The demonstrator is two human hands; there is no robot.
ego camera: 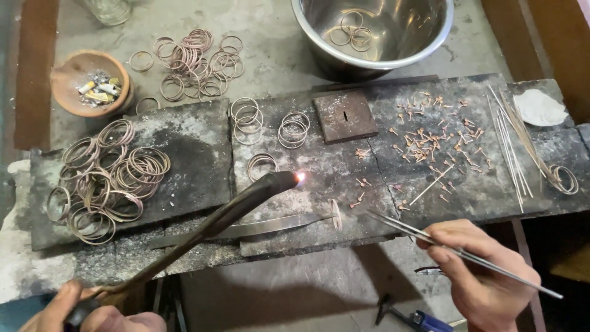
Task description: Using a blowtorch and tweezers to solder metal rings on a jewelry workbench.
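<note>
Hands: 2 — left hand [92,313] with 1 torch [246,200], right hand [485,270] with 1 tweezers [430,237].

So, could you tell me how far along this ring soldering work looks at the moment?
Done, it seems: a few rings lie in the steel bowl. In hand: the left hand aims the lit torch at one ring held upright by clamp tweezers, while the right hand holds thin tweezers. Probably left: the big ring pile, smaller stacks and the scattered small pins.
</note>
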